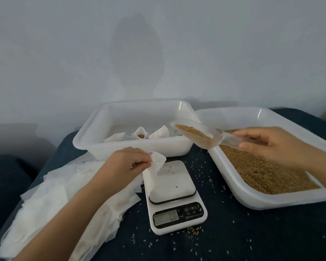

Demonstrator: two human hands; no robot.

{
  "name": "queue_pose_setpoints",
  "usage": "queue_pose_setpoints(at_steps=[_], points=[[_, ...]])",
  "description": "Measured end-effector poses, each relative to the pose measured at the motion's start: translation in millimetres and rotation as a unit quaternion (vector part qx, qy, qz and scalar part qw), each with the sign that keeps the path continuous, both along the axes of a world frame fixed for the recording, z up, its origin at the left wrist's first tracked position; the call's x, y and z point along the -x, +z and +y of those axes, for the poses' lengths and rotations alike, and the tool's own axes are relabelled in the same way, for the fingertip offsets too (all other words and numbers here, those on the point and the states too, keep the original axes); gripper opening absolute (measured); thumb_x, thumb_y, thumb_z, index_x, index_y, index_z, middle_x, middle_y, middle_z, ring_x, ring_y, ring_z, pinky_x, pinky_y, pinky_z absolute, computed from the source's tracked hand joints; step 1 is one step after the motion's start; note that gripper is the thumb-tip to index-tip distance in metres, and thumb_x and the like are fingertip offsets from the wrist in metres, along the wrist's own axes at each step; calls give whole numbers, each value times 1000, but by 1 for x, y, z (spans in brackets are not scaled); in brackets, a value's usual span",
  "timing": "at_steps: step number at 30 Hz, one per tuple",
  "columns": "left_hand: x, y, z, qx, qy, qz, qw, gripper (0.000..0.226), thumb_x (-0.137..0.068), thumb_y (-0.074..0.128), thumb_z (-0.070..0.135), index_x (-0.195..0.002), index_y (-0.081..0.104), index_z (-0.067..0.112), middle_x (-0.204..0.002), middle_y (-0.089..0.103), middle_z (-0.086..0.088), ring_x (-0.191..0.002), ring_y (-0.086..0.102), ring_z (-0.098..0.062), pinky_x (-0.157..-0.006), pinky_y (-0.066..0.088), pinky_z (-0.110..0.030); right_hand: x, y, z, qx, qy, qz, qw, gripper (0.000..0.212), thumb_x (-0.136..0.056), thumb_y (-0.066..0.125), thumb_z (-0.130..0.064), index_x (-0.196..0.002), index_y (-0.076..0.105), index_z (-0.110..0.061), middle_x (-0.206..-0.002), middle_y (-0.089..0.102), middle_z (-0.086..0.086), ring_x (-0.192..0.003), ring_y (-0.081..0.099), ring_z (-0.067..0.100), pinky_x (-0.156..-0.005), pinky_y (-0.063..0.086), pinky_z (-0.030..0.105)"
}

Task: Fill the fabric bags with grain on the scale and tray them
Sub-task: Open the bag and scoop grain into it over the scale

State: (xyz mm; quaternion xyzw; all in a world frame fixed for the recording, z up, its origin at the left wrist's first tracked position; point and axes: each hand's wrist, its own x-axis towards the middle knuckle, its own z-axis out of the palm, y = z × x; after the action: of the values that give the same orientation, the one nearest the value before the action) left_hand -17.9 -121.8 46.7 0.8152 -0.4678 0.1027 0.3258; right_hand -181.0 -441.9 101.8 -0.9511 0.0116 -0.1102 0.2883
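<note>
- At the far left, a loose pile of empty white fabric bags [51, 202] lies flat on the dark blue cloth [243, 232] that covers the table.
- The left hand [126, 163] reaches over this pile; its fingers are pressed together and pinch the top edge of one white fabric bag [155, 167].
- This held bag hangs down from the fingers and its lower part rests on the left side of the platform of the white kitchen scale [175, 196].
- The display of the scale is lit, but the digits are too blurred to read.
- Behind the scale stands a deep white tray [132, 147]; inside it there are three filled bags [140, 135], and the middle one is open and shows grain.
- Above the gap between the two trays, a clear plastic scoop [198, 135] is full of brown grain and is tilted with its mouth to the left.
- The right hand [271, 146] holds the handle of the scoop, the thumb and fingers closed around it.
- At the right, a shallow white tray [252, 199] holds the loose grain [262, 170].
- Some spilled grains [195, 230] are scattered on the cloth around the scale.
</note>
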Motion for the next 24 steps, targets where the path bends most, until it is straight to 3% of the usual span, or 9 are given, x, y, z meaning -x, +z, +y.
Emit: queue_pose_setpoints(at_steps=[2,5,7,10,16,24], points=[[-2,2,2,-15,-14,-10,1000,9,-80,71,12,-88,75,15,-92,66,16,-90,51,13,-77,34,1,-3,-7,8,5,46,20,999,31,-74,53,-62,-104,58,-59,-97,67,-28,-81,65,-2,-66,53,16],[-4,3,4,-40,-32,-36,998,8,-79,72,10,-87,75,12,-91,69,8,-90,53,2,-79,35,1,-7,-15,13,40,102,57,992,32,-82,50,-60,-114,56,-59,-85,69,-10,-69,62,11,-62,51,26],[-5,3,5,-46,-39,-41,997,8,-79,73,10,-86,75,10,-90,70,5,-88,52,2,-78,37,-1,-9,-17,14,73,124,67,987,32,-85,48,-57,-117,52,-60,-79,67,-13,-64,59,11,-57,45,22],[-4,0,5,-59,-55,-41,996,7,-81,71,12,-86,75,11,-90,71,5,-88,56,-2,-76,44,-15,-11,-14,17,95,140,80,982,33,-85,49,-54,-117,50,-62,-83,68,-17,-70,61,10,-61,51,28],[1,-4,-1,-60,-69,-42,995,9,-82,70,13,-88,75,10,-92,70,4,-89,56,-3,-76,42,-11,-12,1,19,125,167,93,974,36,-78,47,-62,-110,39,-78,-90,66,-21,-78,61,5,-71,53,29],[7,-6,-7,-73,-95,-29,992,11,-83,69,13,-91,75,9,-97,71,1,-88,63,-7,-79,42,-9,-17,20,24,163,173,152,959,30,-81,47,-59,-109,56,-56,-86,62,-24,-75,58,5,-72,47,22]])
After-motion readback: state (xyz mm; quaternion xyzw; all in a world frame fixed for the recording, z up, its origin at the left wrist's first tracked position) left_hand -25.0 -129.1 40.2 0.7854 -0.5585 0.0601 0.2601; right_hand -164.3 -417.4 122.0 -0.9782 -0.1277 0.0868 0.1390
